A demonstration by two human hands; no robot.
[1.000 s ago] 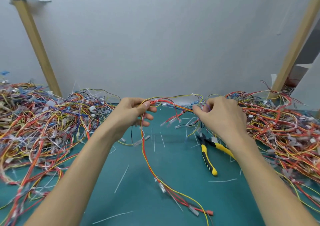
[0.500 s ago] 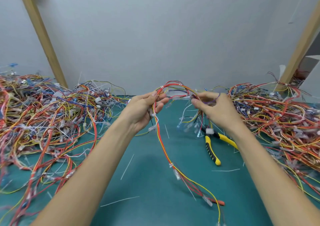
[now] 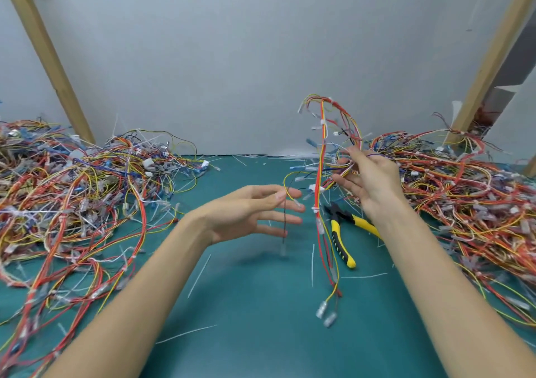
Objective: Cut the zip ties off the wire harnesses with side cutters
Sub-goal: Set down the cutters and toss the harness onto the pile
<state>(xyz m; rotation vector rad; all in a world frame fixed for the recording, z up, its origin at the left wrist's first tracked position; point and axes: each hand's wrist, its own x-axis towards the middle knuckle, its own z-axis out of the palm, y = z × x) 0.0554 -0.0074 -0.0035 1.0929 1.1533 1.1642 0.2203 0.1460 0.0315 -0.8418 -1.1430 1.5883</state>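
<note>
Yellow-handled side cutters 1 | harness 1, right hand grasping | left hand released | piles 2: left pile, right pile

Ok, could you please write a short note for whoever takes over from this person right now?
Left hand: open, fingers spread.
Right hand: grips one wire harness, raised, ends dangling.
Side cutters: lying on the green mat beside the right wrist.
Done: cut zip-tie strips litter the mat.
Left: white zip ties on the held harness; left pile and right pile, finished or not I cannot tell.
</note>
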